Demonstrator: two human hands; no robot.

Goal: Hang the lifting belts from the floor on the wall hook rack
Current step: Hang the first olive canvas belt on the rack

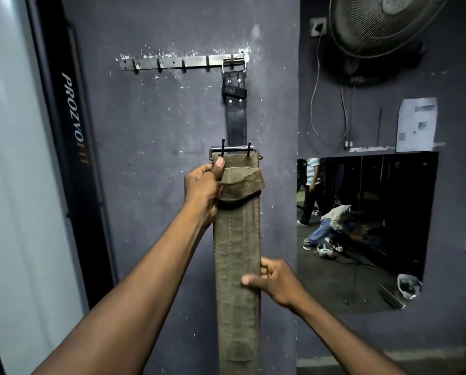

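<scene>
I hold an olive-green lifting belt (238, 239) upright in front of the dark wall, its metal buckle (235, 151) at the top. My left hand (203, 189) grips the belt just under the buckle, thumb up. My right hand (276, 282) pinches the belt's right edge lower down. Above, a metal hook rack (183, 62) is fixed to the wall. A black lifting belt (236, 115) hangs by its buckle from the rack's rightmost hook, partly hidden behind the green belt. The other hooks are bare.
A black frame with white lettering (75, 117) stands along the left. A wall fan (380, 25) hangs at the upper right with cables below it. A mirror (367, 226) at the right reflects people on a gym floor.
</scene>
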